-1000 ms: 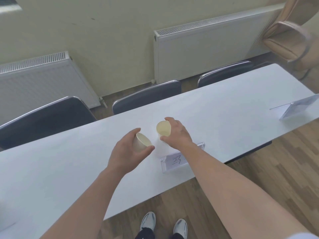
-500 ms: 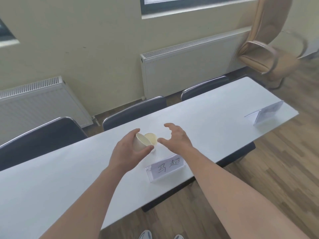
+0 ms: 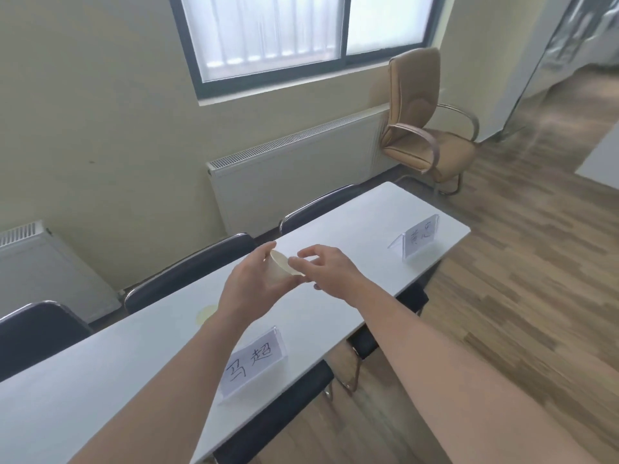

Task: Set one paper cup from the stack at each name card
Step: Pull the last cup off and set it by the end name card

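My left hand holds a cream paper cup stack tilted on its side above the white table, mouth turned to the right. My right hand is just right of it, fingertips at the cup's rim, fingers spread. One paper cup stands on the table behind the near name card, partly hidden by my left forearm. A second name card stands near the table's right end with no cup beside it.
Dark chairs line the table's far side, in front of white radiators. A tan armchair stands by the wall beyond the table's right end. Wooden floor lies to the right.
My right hand let go of a cup, which now stands behind the near name card. Both hands moved right along the table, and my view swung up and right toward the second card.
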`<move>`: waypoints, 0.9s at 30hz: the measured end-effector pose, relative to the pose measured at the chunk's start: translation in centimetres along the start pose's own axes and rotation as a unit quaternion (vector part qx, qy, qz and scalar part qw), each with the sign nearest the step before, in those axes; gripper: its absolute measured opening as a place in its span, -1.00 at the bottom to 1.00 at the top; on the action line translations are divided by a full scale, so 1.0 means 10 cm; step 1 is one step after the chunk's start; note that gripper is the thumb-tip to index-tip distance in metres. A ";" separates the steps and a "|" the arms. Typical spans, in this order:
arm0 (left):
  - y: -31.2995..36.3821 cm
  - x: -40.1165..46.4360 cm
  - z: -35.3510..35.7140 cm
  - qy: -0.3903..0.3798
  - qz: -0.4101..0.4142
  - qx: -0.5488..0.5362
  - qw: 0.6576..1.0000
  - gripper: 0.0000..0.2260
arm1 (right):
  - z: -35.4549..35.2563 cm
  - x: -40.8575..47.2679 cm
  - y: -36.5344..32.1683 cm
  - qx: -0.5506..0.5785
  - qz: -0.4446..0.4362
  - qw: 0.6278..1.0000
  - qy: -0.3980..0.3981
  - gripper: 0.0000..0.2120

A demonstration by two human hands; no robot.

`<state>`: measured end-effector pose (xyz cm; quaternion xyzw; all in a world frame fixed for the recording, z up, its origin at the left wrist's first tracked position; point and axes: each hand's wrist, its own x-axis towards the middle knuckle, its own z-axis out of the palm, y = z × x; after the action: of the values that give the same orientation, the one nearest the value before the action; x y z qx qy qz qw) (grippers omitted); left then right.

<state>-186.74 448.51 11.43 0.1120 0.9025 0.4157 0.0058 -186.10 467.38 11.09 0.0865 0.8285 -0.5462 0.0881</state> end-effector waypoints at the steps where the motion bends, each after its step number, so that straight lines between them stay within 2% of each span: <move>1: 0.10 0.06 0.10 -0.009 0.005 -0.002 1.000 -0.07 | -0.12 0.00 0.02 0.012 0.001 1.000 0.005 -0.34; 5: 0.37 0.28 0.40 -0.035 0.020 -0.005 0.999 -0.03 | -0.45 0.06 0.09 0.026 -0.002 1.000 0.015 -0.27; 10: 0.63 0.72 0.85 -0.060 0.041 -0.010 0.997 -0.12 | -0.96 0.32 0.27 0.022 -0.001 0.999 0.031 -0.22; 16: 0.96 1.41 1.36 -0.074 0.043 -0.036 0.996 -0.04 | -1.67 0.82 0.40 0.011 0.006 0.998 0.054 -0.30; 20: 1.15 1.86 1.69 -0.072 0.031 -0.065 0.995 -0.13 | -2.16 1.18 0.48 0.023 0.022 0.997 0.069 -0.39; 27: 1.30 2.41 2.17 -0.057 0.045 -0.045 0.996 -0.30 | -2.89 1.72 0.64 0.039 0.030 0.995 0.087 -0.41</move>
<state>-205.38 477.92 8.99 0.1759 0.8752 0.4486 0.0430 -202.74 497.28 12.43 0.1616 0.8083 -0.5654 0.0282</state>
